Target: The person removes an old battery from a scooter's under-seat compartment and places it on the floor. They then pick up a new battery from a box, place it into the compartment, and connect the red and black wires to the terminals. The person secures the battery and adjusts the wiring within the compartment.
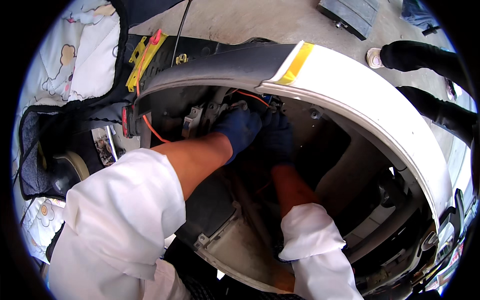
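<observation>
Both my hands wear dark blue work gloves and reach into a dark cavity behind a curved vehicle body panel (360, 75), part white and part dark grey. My left hand (240, 131) is beside metal brackets (215, 108), its fingers curled near a small metal fitting (243, 105). Whether it grips anything is hidden. Close to its right, my right hand (278, 138) has its fingertips at the end of an orange wire (252, 96). Shadow hides part of those fingers. A small blue part (266, 99) sits just beyond them.
Yellow tape (296, 65) crosses the panel's rim. At the left are a yellow bracket (146, 62), a red-and-black part (129, 120) and a floral quilted cover (90, 63). Another person's legs (420, 56) stand at the right, near a grey case (350, 15) on the floor.
</observation>
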`<act>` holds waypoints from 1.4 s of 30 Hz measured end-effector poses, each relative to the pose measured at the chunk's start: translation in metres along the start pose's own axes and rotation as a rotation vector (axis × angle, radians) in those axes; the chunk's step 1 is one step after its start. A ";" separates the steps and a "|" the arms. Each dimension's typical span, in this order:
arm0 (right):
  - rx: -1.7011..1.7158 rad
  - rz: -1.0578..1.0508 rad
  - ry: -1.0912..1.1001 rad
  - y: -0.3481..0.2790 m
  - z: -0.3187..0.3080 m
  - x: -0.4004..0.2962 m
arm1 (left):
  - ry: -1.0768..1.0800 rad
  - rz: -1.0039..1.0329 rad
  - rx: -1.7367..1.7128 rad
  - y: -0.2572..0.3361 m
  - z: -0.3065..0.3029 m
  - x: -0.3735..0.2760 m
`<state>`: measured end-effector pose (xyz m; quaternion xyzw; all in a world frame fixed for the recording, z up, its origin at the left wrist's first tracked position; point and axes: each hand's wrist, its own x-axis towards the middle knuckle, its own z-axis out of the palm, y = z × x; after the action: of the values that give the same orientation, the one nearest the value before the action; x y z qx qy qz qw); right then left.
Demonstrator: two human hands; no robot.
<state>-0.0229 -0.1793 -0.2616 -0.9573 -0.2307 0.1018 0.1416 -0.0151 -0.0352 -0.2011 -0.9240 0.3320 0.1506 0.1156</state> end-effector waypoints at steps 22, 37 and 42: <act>-0.072 0.012 -0.217 0.023 -0.129 -0.032 | -0.079 0.164 -0.130 0.004 -0.122 0.000; -0.597 0.036 -0.301 0.050 -0.196 -0.022 | 0.205 0.183 -0.354 -0.002 -0.123 0.033; -0.544 0.199 -0.493 0.039 -0.199 -0.030 | 0.213 0.165 -0.346 0.003 -0.114 0.033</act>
<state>0.0189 -0.2710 -0.0827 -0.9243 -0.1824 0.2775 -0.1879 0.0300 -0.0922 -0.1075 -0.9104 0.3861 0.1158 -0.0933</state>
